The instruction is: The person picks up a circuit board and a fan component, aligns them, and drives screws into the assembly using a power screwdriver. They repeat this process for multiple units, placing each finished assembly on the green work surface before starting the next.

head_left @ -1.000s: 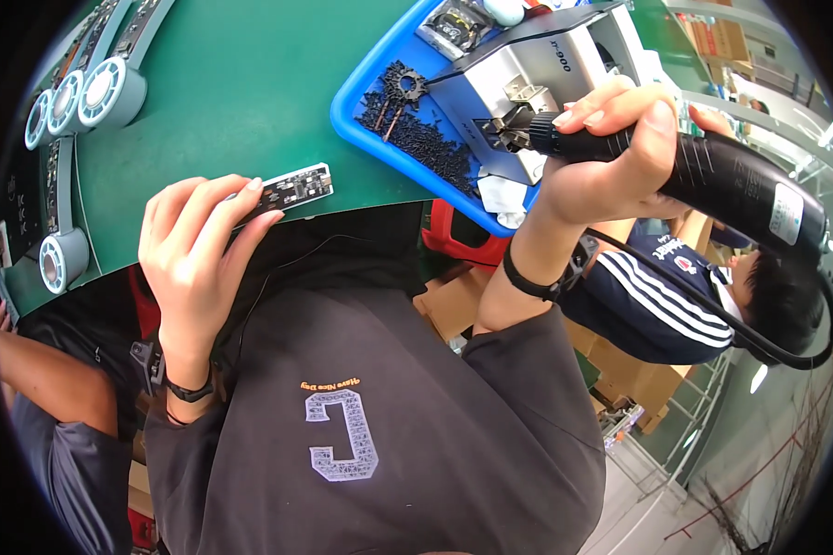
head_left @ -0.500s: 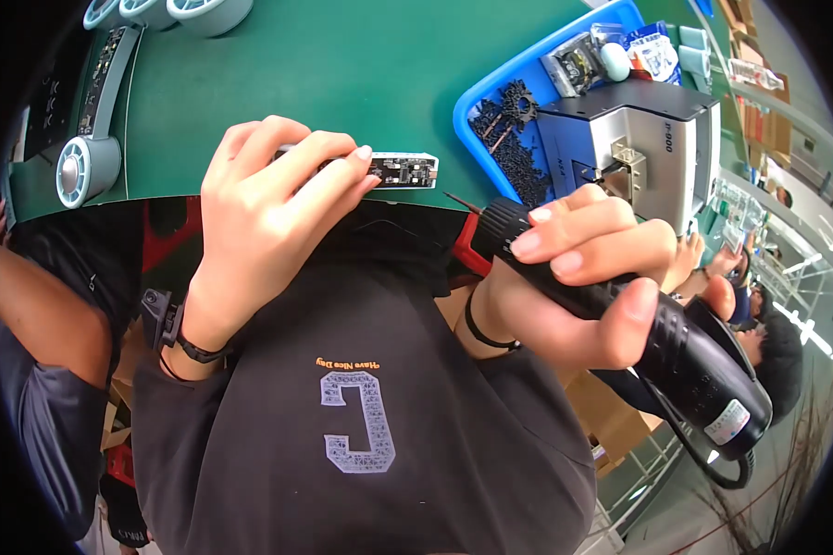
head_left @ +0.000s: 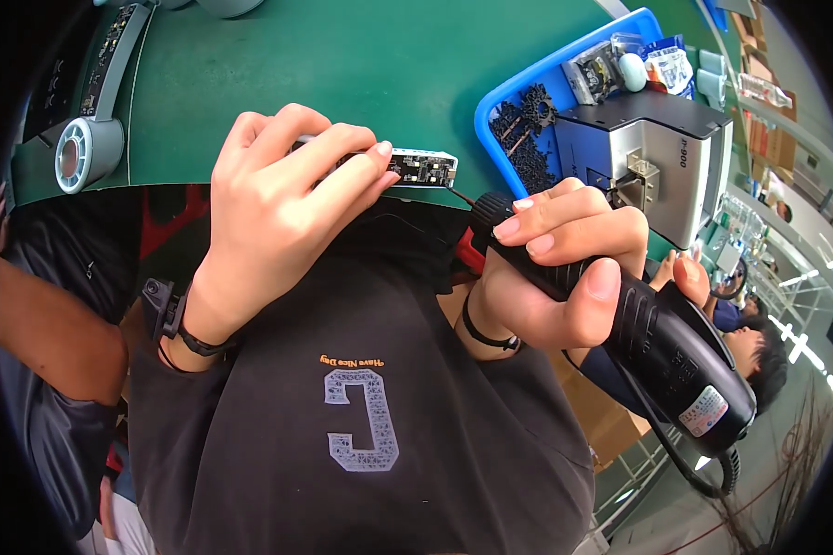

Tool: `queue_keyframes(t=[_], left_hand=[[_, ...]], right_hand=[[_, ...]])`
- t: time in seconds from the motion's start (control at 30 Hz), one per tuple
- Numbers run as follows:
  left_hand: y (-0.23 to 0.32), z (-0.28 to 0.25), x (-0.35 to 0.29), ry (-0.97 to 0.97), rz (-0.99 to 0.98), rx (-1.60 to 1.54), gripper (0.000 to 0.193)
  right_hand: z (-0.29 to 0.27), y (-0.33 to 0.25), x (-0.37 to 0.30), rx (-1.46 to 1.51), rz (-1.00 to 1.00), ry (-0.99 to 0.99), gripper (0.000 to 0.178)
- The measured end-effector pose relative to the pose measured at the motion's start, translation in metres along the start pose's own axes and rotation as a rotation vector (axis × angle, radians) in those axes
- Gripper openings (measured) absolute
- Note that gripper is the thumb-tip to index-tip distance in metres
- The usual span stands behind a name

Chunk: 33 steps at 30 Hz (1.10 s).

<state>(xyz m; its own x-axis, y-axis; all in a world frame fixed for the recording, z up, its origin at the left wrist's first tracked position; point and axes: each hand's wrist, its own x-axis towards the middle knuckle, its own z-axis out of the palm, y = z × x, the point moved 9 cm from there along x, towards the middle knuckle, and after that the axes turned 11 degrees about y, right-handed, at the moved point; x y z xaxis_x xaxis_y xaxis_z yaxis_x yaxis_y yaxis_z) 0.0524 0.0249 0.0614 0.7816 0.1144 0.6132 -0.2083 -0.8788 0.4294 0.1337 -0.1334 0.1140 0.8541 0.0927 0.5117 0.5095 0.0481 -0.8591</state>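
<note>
My left hand (head_left: 287,185) grips a narrow light-coloured housing with a black circuit board (head_left: 423,169) in it, at the near edge of the green table. The fingers cover its left half. My right hand (head_left: 574,254) is wrapped round a black corded electric screwdriver (head_left: 680,361), held at a slant. Its thin bit points up and left, and the tip is at the lower right end of the circuit board. Whether the tip sits in a screw is too small to tell.
A blue bin (head_left: 492,125) at the right holds black screws (head_left: 528,153) and small packets. Beside it stands a silver and black screw feeder (head_left: 657,153). At the left lies a pale handset-shaped part (head_left: 111,102) with a round end. Other people sit at both sides.
The screwdriver has moved left, its tip coming to the board's end. The housing in my left hand has shifted slightly right. The whole view has moved a little.
</note>
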Motion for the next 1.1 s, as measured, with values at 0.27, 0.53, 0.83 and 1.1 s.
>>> queue_keyframes(t=[0.27, 0.53, 0.83, 1.1], left_hand=[[0.001, 0.000, -0.001, 0.004, 0.008, 0.007, 0.022], [-0.001, -0.001, -0.001, -0.008, 0.007, 0.002, 0.023], [-0.003, -0.001, 0.000, -0.074, -0.003, -0.068, 0.027], [-0.001, -0.014, -0.001, -0.043, 0.025, -0.082, 0.043]], right_hand=[[0.004, -0.011, -0.004, 0.209, -0.175, 0.049, 0.032], [-0.003, 0.001, -0.008, 0.186, -0.137, 0.033, 0.041], [-0.005, 0.006, -0.007, 0.186, -0.122, 0.024, 0.040], [-0.031, -0.005, -0.022, 0.233, -0.241, 0.097, 0.052]])
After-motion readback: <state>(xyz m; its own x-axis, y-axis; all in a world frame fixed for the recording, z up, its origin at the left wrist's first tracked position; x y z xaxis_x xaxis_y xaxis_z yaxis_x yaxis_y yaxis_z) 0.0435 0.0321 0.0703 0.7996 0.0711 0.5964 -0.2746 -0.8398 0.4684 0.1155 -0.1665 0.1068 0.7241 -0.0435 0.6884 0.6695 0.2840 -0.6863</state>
